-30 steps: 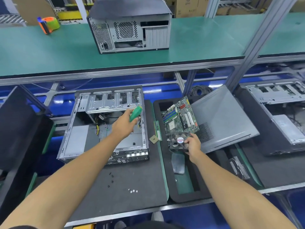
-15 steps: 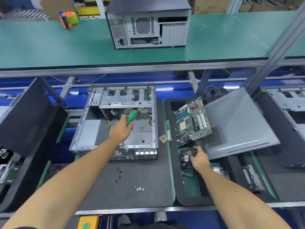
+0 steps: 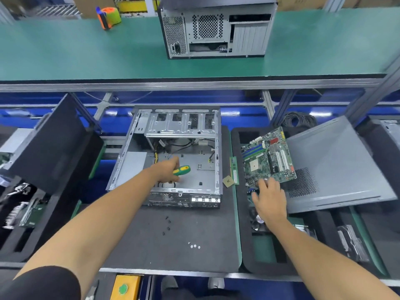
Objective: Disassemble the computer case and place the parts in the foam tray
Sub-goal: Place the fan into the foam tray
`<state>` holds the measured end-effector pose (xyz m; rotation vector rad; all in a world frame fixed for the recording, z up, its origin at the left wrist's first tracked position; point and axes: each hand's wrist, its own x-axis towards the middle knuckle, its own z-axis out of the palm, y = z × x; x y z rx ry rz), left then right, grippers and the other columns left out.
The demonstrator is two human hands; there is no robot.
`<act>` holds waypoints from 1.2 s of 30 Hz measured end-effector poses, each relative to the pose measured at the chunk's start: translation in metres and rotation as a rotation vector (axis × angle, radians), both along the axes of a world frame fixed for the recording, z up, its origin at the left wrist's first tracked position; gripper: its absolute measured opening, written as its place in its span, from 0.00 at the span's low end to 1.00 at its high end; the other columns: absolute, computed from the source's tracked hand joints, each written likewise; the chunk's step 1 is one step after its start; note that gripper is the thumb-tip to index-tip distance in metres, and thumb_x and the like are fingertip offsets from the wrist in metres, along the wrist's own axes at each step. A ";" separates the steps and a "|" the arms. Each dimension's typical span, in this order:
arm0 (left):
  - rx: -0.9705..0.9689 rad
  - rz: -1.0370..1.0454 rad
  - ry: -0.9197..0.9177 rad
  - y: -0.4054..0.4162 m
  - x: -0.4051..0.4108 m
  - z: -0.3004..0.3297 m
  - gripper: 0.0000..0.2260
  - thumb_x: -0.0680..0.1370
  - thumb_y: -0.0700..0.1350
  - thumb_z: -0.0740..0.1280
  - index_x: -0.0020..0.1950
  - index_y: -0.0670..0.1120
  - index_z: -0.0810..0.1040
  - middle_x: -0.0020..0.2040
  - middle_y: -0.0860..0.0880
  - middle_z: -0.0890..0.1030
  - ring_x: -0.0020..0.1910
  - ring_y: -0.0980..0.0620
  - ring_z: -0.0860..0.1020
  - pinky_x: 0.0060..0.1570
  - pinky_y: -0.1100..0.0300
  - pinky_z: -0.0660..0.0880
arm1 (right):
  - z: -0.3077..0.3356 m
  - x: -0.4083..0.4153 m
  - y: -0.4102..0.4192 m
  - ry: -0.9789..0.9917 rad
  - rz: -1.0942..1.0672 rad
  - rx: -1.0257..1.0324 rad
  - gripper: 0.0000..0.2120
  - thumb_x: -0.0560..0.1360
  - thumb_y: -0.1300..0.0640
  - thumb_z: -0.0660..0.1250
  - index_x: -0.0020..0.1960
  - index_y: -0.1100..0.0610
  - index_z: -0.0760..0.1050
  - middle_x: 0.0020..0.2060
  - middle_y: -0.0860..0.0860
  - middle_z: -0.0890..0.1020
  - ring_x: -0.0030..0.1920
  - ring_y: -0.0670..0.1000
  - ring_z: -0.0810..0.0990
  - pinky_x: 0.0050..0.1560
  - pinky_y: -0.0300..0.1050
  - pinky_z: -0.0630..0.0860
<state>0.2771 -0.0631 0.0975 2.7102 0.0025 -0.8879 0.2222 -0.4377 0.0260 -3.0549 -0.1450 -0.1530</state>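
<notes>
A: Which step is she/he on?

B: Case mostly stripped. The computer case [image 3: 173, 161] lies open on the black mat [image 3: 173, 239] of the worktop, w/ cables left at the back. Left hand [image 3: 167, 169] is inside it, fingers curled round a green-yellow screwdriver [image 3: 182, 170]. Looks like a hunt for the next screw, but can't tell which one.

A: Right hand?

B: Right hand [image 3: 269, 199] is spread flat, fingers straight, holding nothing, over the foam tray [image 3: 244, 256] at the near edge of the motherboard [image 3: 268, 156]. Motherboard sits tilted in the tray, leaning on the grey side panel [image 3: 337, 165]. Fan [image 3: 257, 221] lies in the tray under the wrist.

A: Changed vs a sec ago?

B: Yes. Right hand gripped the fan then; now it's let go, fan's down in its pocket. Left hand dropped deeper into the case.

A: Next?

B: Prob. needs the screwdriver tip seated on a remaining screw, right hand back to steady the case. RAM stick [image 3: 233, 169] and CPU chip [image 3: 227, 181] lie at the tray's left rim, not yet slotted.
</notes>
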 end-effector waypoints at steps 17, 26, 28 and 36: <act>0.365 -0.125 -0.177 0.001 0.009 -0.007 0.20 0.80 0.48 0.71 0.67 0.46 0.67 0.57 0.44 0.80 0.55 0.42 0.80 0.47 0.51 0.76 | 0.074 0.039 0.146 -0.146 0.292 0.968 0.06 0.71 0.58 0.59 0.44 0.55 0.75 0.41 0.43 0.75 0.49 0.51 0.71 0.51 0.42 0.67; 0.234 -0.105 -0.096 0.001 0.008 -0.035 0.23 0.73 0.58 0.76 0.60 0.50 0.71 0.57 0.50 0.79 0.55 0.47 0.77 0.48 0.56 0.72 | -0.029 -0.006 0.012 0.287 -0.227 0.653 0.08 0.76 0.55 0.67 0.50 0.54 0.69 0.48 0.54 0.75 0.50 0.60 0.75 0.47 0.53 0.71; 0.222 -0.078 -0.094 0.003 0.010 -0.041 0.22 0.73 0.59 0.76 0.59 0.52 0.71 0.56 0.50 0.78 0.54 0.47 0.76 0.47 0.56 0.72 | -0.049 -0.008 -0.002 0.525 -0.124 0.269 0.23 0.76 0.46 0.71 0.62 0.59 0.69 0.58 0.56 0.72 0.60 0.60 0.71 0.57 0.52 0.70; 0.164 -0.024 -0.080 0.008 0.012 -0.057 0.22 0.70 0.60 0.77 0.53 0.53 0.69 0.51 0.51 0.79 0.50 0.48 0.77 0.43 0.56 0.70 | -0.051 0.019 -0.021 0.891 0.232 -0.065 0.47 0.71 0.40 0.74 0.78 0.62 0.56 0.70 0.60 0.67 0.70 0.61 0.68 0.70 0.52 0.66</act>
